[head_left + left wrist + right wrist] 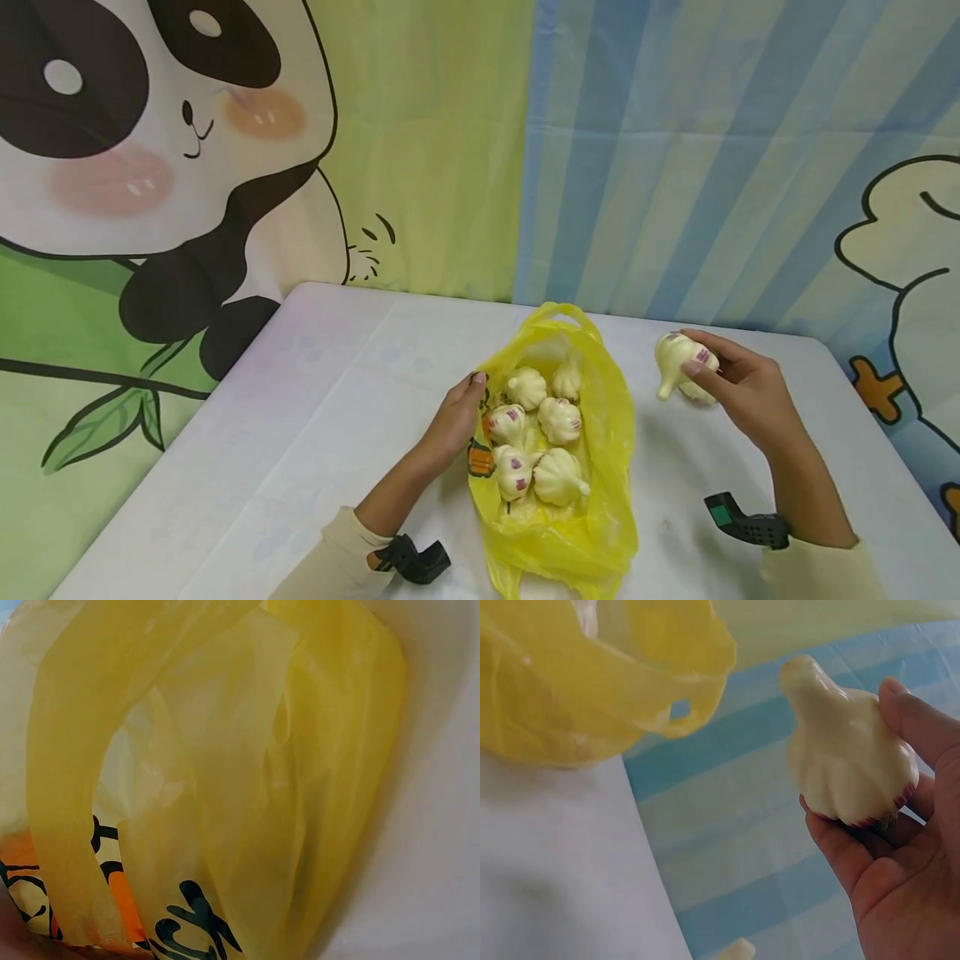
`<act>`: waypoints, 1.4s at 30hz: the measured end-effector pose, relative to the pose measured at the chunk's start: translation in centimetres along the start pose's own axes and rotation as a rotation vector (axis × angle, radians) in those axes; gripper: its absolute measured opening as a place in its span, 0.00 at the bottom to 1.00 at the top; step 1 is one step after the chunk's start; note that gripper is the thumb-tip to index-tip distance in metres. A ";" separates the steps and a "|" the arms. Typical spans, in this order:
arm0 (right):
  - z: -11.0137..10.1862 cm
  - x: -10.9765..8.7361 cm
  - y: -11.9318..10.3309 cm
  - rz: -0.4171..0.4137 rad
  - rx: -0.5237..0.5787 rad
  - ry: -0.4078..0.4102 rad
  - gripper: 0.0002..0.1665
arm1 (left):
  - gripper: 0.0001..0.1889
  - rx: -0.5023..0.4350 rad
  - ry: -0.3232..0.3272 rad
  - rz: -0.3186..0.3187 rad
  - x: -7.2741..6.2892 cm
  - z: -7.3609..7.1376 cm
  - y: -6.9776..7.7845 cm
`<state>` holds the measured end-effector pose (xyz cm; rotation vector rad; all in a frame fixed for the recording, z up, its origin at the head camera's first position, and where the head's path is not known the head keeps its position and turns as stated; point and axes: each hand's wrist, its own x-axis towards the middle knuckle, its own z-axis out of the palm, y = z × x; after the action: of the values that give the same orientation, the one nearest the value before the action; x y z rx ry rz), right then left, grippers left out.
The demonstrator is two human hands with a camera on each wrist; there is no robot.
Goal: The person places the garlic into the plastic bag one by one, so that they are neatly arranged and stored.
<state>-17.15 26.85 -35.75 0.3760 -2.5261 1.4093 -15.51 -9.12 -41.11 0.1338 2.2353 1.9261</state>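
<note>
A yellow plastic bag (618,400) lies with its mouth open, several garlic bulbs (559,420) showing inside. My left hand (450,425) grips the bag's left rim, thumb on top and the other fingers hidden by the plastic. In the left wrist view the bag's yellow side (232,787) fills most of the picture. To the right of the bag, my right hand (753,392) holds a garlic bulb (851,750) between thumb and fingers, its stem pointing away from the palm. Another garlic bulb (701,395) shows partly behind and below the held one.
The white table (337,400) carries the bag. Behind its far edge hangs a printed curtain (645,150) with a panda and blue stripes. Black wrist straps (750,523) sit on both wrists, and a bag handle (566,310) loops up at the far end.
</note>
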 end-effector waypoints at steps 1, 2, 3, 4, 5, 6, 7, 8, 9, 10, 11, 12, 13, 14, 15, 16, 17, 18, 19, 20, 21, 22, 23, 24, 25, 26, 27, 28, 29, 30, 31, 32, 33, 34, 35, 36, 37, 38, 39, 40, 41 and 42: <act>0.3 0.1 -0.3 -0.012 0.023 -0.004 0.25 | 0.35 0.002 0.000 0.000 0.0 0.0 0.0; 0.6 0.1 -0.6 -0.027 0.045 -0.010 0.24 | 0.35 0.004 0.000 -0.001 0.0 0.0 0.0; 0.9 0.2 -0.8 -0.041 0.065 -0.016 0.24 | 0.35 0.004 -0.003 0.002 0.0 0.0 -0.1; 1.2 0.3 -1.1 -0.056 0.090 -0.022 0.23 | 0.35 0.003 -0.007 0.008 0.1 0.0 -0.1; 1.6 0.4 -1.3 -0.071 0.119 -0.029 0.23 | 0.35 0.001 -0.013 0.013 0.1 0.0 -0.2; 1.9 0.6 -1.5 -0.086 0.147 -0.038 0.22 | 0.35 -0.001 -0.017 0.020 0.1 0.0 -0.1; 2.3 0.7 -1.8 -0.103 0.169 -0.049 0.23 | 0.35 -0.002 -0.020 0.024 0.1 0.1 -0.1; 2.5 0.9 -2.1 -0.118 0.194 -0.061 0.23 | 0.35 -0.005 -0.025 0.029 0.1 0.1 -0.1; 2.8 1.0 -2.3 -0.134 0.217 -0.074 0.23 | 0.34 -0.007 -0.028 0.033 0.1 0.1 -0.1; 3.1 1.2 -2.6 -0.148 0.242 -0.087 0.23 | 0.34 -0.011 -0.028 0.038 0.1 0.2 -0.1; 3.3 1.4 -2.9 -0.165 0.261 -0.099 0.23 | 0.34 -0.012 -0.027 0.042 0.1 0.2 -0.1; 3.5 1.6 -3.2 -0.179 0.279 -0.109 0.24 | 0.33 -0.014 -0.027 0.043 0.1 0.2 -0.1; 3.7 1.8 -3.5 -0.191 0.296 -0.119 0.24 | 0.33 -0.017 -0.027 0.043 0.1 0.2 -0.1; 3.9 2.1 -3.8 -0.203 0.310 -0.129 0.24 | 0.33 -0.019 -0.027 0.045 0.1 0.2 -0.1; 4.1 2.3 -4.0 -0.215 0.321 -0.140 0.24 | 0.33 -0.021 -0.027 0.047 0.1 0.2 -0.1; 4.3 2.4 -4.2 -0.225 0.324 -0.147 0.24 | 0.33 -0.022 -0.027 0.049 0.1 0.2 -0.1; 4.4 2.6 -4.5 -0.231 0.320 -0.152 0.24 | 0.33 -0.022 -0.028 0.051 0.1 0.1 -0.1; 4.5 2.7 -4.6 -0.235 0.315 -0.159 0.24 | 0.33 -0.025 -0.029 0.054 0.1 0.1 -0.1; 4.7 2.9 -4.8 -0.238 0.306 -0.165 0.24 | 0.33 -0.026 -0.030 0.055 0.2 0.1 -0.1; 4.8 3.0 -4.9 -0.242 0.292 -0.172 0.24 | 0.33 -0.025 -0.029 0.053 0.2 0.2 -0.1; 4.9 3.1 -5.0 -0.245 0.276 -0.180 0.24 | 0.33 -0.026 -0.029 0.052 0.2 0.2 -0.1; 5.0 3.2 -5.1 -0.250 0.250 -0.185 0.24 | 0.33 -0.025 -0.029 0.049 0.2 0.2 -0.1; 5.1 3.2 -5.2 -0.254 0.232 -0.192 0.24 | 0.33 -0.024 -0.028 0.049 0.2 0.2 -0.1; 5.3 3.3 -5.3 -0.256 0.216 -0.202 0.24 | 0.33 -0.024 -0.028 0.047 0.1 0.2 -0.1; 5.4 3.4 -5.3 -0.259 0.206 -0.212 0.24 | 0.33 -0.022 -0.027 0.041 0.1 0.3 0.0; 5.5 3.5 -5.4 -0.262 0.193 -0.223 0.24 | 0.33 -0.021 -0.025 0.037 0.1 0.3 0.0; 5.6 3.6 -5.5 -0.265 0.183 -0.235 0.24 | 0.33 -0.022 -0.024 0.036 0.0 0.3 0.0; 5.7 3.7 -5.7 -0.268 0.177 -0.242 0.24 | 0.33 -0.021 -0.021 0.037 0.0 0.3 0.0; 5.8 3.8 -5.7 -0.269 0.180 -0.247 0.24 | 0.34 -0.021 -0.020 0.040 0.0 0.3 0.0; 5.9 3.9 -5.8 -0.271 0.184 -0.248 0.24 | 0.34 -0.027 -0.023 0.039 -0.1 0.3 0.0; 6.0 4.0 -5.9 -0.275 0.186 -0.245 0.24 | 0.34 -0.030 -0.023 0.040 -0.1 0.2 0.0; 6.1 4.1 -6.0 -0.280 0.191 -0.241 0.24 | 0.34 -0.039 -0.025 0.043 -0.1 0.2 0.0; 6.2 4.2 -6.1 -0.285 0.200 -0.239 0.24 | 0.33 -0.047 -0.028 0.048 -0.1 0.2 0.0; 6.3 4.3 -6.1 -0.289 0.218 -0.241 0.24 | 0.33 -0.056 -0.031 0.056 -0.1 0.2 0.0; 6.4 4.5 -6.1 -0.291 0.235 -0.246 0.24 | 0.33 -0.067 -0.033 0.061 -0.1 0.2 0.0; 6.6 4.5 -6.2 -0.293 0.249 -0.257 0.24 | 0.33 -0.077 -0.036 0.065 -0.1 0.2 0.0; 6.7 4.6 -6.3 -0.296 0.260 -0.273 0.24 | 0.32 -0.083 -0.038 0.067 -0.1 0.1 0.0; 6.9 4.7 -6.3 -0.295 0.275 -0.294 0.24 | 0.32 -0.090 -0.040 0.068 -0.1 0.1 0.0; 7.2 4.7 -6.4 -0.292 0.286 -0.318 0.24 | 0.32 -0.093 -0.042 0.068 -0.1 0.1 0.1; 7.4 4.7 -6.4 -0.287 0.298 -0.346 0.25 | 0.33 -0.096 -0.045 0.069 -0.1 0.1 0.1; 7.6 4.7 -6.5 -0.281 0.299 -0.371 0.25 | 0.33 -0.099 -0.046 0.064 -0.1 0.1 0.2; 7.8 4.7 -6.5 -0.277 0.298 -0.397 0.25 | 0.33 -0.102 -0.049 0.063 -0.1 0.1 0.2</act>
<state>-20.01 16.36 -33.10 1.1133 -2.4088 1.7338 -15.45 -9.02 -40.93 0.2369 2.1211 2.0411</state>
